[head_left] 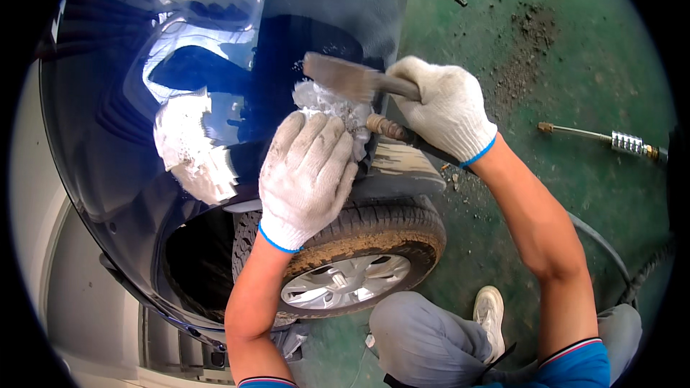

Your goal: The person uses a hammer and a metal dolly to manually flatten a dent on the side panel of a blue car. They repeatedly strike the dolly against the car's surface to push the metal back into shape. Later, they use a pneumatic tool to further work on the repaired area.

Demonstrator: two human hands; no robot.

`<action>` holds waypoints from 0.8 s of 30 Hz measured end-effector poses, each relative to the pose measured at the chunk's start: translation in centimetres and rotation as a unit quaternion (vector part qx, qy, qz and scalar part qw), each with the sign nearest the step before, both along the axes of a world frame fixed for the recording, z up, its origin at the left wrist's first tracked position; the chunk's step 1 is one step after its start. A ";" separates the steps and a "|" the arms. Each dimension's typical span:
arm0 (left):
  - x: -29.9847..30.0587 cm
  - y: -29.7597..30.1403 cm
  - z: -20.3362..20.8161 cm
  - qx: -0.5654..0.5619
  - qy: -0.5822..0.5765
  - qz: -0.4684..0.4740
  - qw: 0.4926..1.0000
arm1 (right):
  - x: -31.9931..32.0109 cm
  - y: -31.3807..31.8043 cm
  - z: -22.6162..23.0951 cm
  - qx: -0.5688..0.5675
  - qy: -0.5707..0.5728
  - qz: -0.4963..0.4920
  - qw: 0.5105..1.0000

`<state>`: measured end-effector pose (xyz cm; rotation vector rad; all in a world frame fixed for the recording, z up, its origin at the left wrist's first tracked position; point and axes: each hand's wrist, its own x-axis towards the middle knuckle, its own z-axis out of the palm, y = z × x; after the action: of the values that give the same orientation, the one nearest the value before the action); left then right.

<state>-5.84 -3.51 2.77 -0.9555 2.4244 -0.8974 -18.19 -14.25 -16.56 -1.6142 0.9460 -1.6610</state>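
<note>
My left hand (305,172), in a white knit glove with a blue cuff, lies with fingers stretched out over a rough whitish patch (316,97) on the dark blue car panel (287,47). Wrapped in the other white glove, my right hand (445,104) is closed round the handle of a tool with a flat brown-grey head (341,77). That head is over the patch's far edge, slightly blurred; contact cannot be made out. Under my right hand runs a dark rod with a ribbed brownish tip (386,127); whether I grip it is hidden.
Another whitish rough patch (190,147) marks the panel at left. Below is a muddy wheel (352,280) in its arch. On the green floor (460,43) lie scattered dirt (528,47), a metal nozzle (625,142) and a grey hose (604,244). My bent knee (424,338) is near the tyre.
</note>
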 end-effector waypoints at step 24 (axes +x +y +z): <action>-1.7 -2.2 0.5 -0.132 -0.114 0.060 0.983 | -4.9 9.2 1.4 0.214 -0.470 0.221 0.827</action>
<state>-7.58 -5.73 3.29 -1.0147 2.0684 -1.2330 -23.05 -5.05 -15.18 -0.4967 0.3306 -1.4769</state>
